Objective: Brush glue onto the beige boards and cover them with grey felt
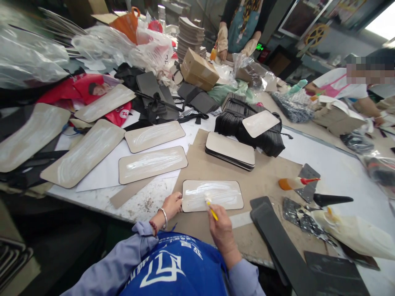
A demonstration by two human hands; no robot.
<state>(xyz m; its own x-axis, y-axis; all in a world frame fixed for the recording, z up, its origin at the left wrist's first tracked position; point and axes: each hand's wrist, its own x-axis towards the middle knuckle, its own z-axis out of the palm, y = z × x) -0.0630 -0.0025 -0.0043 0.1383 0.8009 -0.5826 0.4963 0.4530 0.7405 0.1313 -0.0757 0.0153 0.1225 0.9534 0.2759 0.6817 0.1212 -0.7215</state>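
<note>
While the right hand [222, 232] grasps a yellow-handled brush [212, 211], bristles on the work, the left hand [170, 205] lies at the left edge of the beige panel [224, 192]; whether it pinches or merely steadies, cannot be told. Beige panel: one, flat on brown board [277, 168], face streaked white. Step in hand, by judgement: spreading a wet coating. Next move, by judgement: calls for even strokes towards the barer margins, panel held from sliding. Dark strips [271, 238]: overlapping, near the right hand. Bottle [286, 183]: one, orange contents, red nozzle, beyond the strips. Stack of panels [231, 148]: top face unstreaked, just beyond the work. White-streaked panels [152, 164]: five, to the left. Black bundle [228, 123]: one loose panel [261, 123] on top. Cardboard box [199, 70]: farther back. Co-worker [243, 24]: far side, sleeves pale.
</note>
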